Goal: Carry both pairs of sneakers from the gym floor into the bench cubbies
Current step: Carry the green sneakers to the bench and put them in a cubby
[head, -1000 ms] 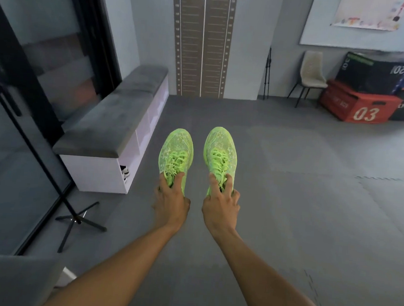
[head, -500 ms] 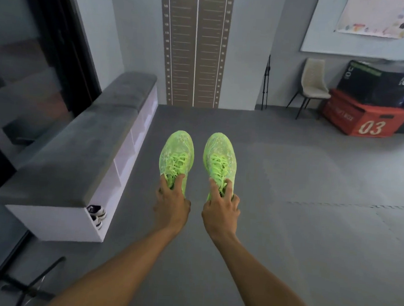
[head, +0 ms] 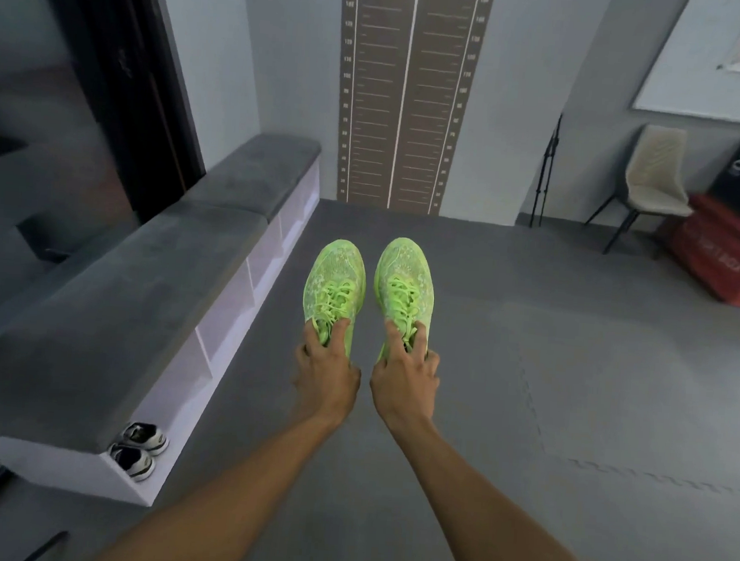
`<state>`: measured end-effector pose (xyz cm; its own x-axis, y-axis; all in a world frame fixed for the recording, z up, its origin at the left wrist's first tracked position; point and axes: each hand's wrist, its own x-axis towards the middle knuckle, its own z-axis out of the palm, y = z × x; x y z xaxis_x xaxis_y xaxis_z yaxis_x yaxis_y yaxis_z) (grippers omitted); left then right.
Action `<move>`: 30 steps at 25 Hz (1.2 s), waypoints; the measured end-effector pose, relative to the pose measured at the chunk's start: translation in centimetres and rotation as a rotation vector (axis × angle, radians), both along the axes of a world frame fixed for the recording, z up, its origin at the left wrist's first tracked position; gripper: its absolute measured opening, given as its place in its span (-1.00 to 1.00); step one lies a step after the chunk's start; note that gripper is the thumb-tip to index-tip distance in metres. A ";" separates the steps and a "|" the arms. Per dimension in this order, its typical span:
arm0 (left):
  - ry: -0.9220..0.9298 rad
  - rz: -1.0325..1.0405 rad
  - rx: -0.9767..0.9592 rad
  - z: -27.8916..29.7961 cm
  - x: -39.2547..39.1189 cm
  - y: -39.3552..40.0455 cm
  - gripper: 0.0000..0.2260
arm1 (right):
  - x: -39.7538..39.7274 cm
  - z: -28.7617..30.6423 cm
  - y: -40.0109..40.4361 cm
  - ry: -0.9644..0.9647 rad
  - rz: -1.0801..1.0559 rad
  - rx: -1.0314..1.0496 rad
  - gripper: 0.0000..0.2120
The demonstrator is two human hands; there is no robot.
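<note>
I hold a pair of neon green sneakers out in front of me, above the grey floor, toes pointing away. My left hand (head: 326, 371) grips the heel opening of the left green sneaker (head: 333, 277). My right hand (head: 404, 372) grips the right green sneaker (head: 405, 278) the same way. To my left runs the long bench (head: 108, 306) with a grey cushion top and white cubbies below. A white and black pair of sneakers (head: 139, 448) pokes out of the nearest cubby.
A dark glass wall stands behind the bench. A height chart (head: 408, 90) hangs on the far wall. A beige chair (head: 653, 177), a black tripod (head: 546, 170) and red and black plyo boxes (head: 729, 257) sit at the far right. Grey foam mats cover the floor.
I have moved forward along the bench, which now sits closer on my left. The white and black pair in the near cubby shows more fully. Both hands still hold the green sneakers.
</note>
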<state>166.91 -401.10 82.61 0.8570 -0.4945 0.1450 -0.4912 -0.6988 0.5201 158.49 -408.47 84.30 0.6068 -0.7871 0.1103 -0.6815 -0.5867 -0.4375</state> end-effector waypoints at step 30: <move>0.729 0.940 0.072 -10.0 45.8 -17.9 -0.37 | 57.2 -10.4 -23.3 0.719 1.101 0.135 -0.44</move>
